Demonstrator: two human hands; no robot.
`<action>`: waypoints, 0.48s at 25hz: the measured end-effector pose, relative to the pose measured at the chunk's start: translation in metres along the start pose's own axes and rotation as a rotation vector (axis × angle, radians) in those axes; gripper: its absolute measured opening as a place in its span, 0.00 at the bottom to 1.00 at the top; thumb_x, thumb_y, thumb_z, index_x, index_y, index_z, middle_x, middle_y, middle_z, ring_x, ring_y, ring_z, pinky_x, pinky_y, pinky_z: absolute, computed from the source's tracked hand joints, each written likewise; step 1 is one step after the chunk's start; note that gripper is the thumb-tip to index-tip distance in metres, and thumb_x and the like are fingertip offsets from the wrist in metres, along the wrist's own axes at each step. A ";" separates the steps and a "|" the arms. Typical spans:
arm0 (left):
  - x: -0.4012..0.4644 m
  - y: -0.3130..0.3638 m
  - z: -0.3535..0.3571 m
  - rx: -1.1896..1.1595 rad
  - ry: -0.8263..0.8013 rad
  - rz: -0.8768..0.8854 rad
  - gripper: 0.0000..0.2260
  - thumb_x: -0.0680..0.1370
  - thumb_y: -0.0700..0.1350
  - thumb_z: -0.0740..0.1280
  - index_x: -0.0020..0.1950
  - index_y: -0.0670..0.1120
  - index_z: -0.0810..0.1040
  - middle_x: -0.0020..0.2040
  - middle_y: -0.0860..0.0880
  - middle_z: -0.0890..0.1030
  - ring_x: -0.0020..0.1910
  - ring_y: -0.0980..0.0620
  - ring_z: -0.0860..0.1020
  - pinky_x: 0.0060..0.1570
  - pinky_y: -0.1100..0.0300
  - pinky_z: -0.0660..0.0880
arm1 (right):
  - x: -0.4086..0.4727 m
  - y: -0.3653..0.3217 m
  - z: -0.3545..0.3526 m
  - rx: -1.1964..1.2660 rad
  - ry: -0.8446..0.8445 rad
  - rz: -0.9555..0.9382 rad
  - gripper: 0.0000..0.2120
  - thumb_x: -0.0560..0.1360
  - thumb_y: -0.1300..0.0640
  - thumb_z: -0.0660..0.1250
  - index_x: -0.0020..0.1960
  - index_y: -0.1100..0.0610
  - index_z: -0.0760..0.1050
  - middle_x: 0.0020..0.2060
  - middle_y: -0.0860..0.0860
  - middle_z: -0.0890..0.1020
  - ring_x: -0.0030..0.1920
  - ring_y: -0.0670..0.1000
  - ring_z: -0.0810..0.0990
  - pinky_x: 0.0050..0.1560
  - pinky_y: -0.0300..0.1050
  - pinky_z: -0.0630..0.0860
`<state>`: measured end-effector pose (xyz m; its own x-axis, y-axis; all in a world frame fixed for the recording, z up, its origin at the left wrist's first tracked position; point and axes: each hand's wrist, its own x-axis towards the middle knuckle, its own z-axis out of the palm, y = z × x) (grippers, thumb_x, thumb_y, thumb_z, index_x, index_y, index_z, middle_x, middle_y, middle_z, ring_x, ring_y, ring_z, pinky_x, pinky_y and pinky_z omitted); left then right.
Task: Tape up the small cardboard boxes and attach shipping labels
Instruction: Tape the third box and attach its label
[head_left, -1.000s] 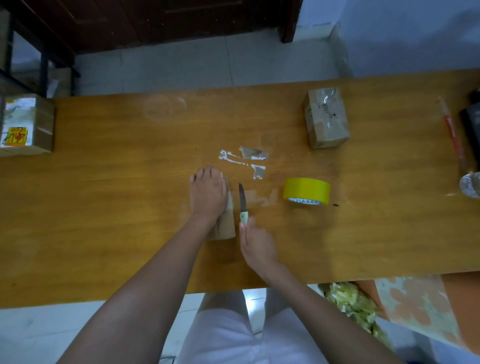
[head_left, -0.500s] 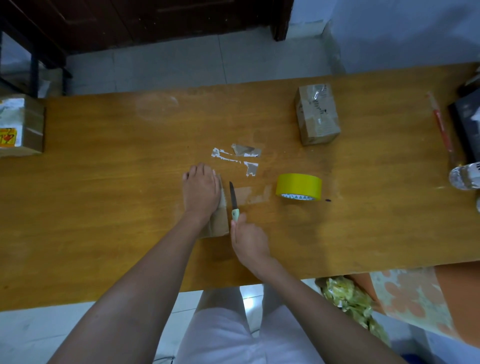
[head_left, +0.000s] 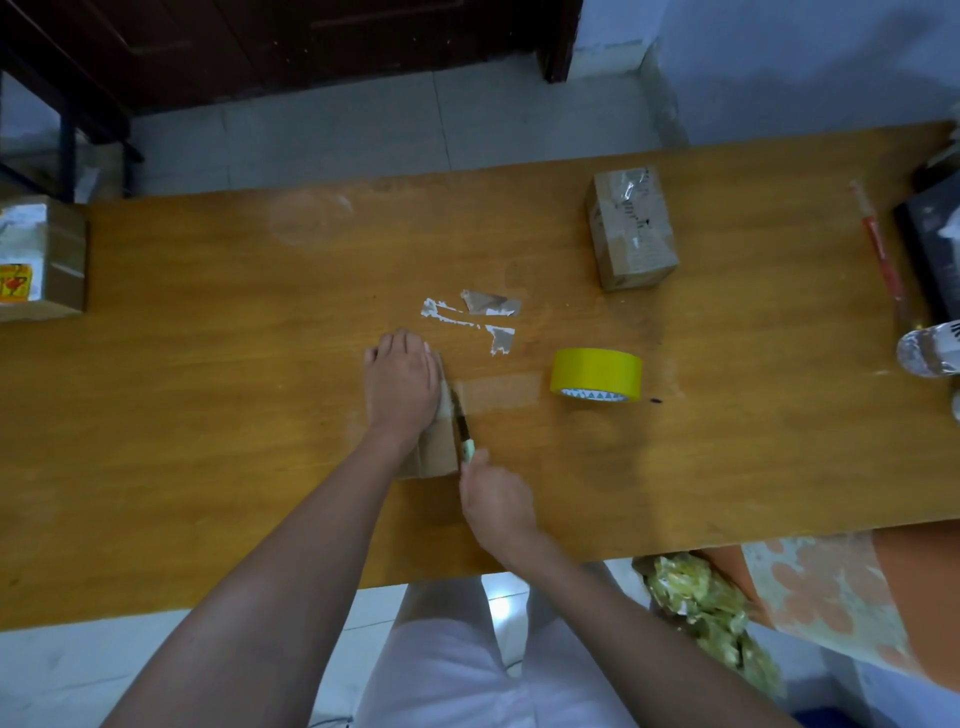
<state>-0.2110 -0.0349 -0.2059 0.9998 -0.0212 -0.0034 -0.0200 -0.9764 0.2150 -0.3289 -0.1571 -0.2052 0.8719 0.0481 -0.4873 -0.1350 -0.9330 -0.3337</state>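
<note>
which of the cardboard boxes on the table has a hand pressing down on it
The small box at the table's near middle, under the flat left hand. The box beyond the yellow tape roll and the one at the far left edge sit untouched.

Surface: long orange-brown wooden surface (head_left: 208, 415).
Centre: small brown cardboard box (head_left: 436, 452); torn white and grey tape scraps (head_left: 483, 317).
Right: yellow tape roll (head_left: 596, 375); taped brown cardboard box (head_left: 631, 228).
Left edge: labelled cardboard box (head_left: 41, 260).
</note>
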 end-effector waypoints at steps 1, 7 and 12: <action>0.001 0.000 -0.001 -0.002 0.005 -0.005 0.17 0.82 0.46 0.48 0.47 0.41 0.74 0.44 0.43 0.76 0.45 0.44 0.74 0.47 0.49 0.69 | -0.007 -0.001 0.002 0.020 0.003 0.022 0.14 0.84 0.48 0.48 0.53 0.55 0.68 0.32 0.48 0.76 0.29 0.48 0.74 0.25 0.40 0.59; 0.003 0.000 -0.001 -0.029 0.008 -0.009 0.14 0.82 0.45 0.51 0.46 0.42 0.74 0.44 0.43 0.76 0.45 0.44 0.74 0.48 0.49 0.67 | 0.025 -0.004 -0.044 0.157 0.221 0.092 0.17 0.83 0.47 0.50 0.55 0.59 0.69 0.38 0.55 0.81 0.35 0.56 0.80 0.29 0.45 0.67; 0.001 0.001 -0.002 -0.013 0.031 0.001 0.14 0.81 0.45 0.52 0.45 0.41 0.74 0.44 0.43 0.76 0.45 0.43 0.74 0.47 0.49 0.67 | 0.090 -0.018 -0.083 0.110 0.323 0.054 0.20 0.82 0.48 0.58 0.67 0.60 0.66 0.45 0.58 0.82 0.43 0.61 0.82 0.34 0.47 0.68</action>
<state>-0.2100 -0.0351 -0.2040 0.9995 -0.0150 0.0275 -0.0209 -0.9734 0.2281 -0.2090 -0.1659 -0.1759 0.9638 -0.1323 -0.2315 -0.2197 -0.8860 -0.4083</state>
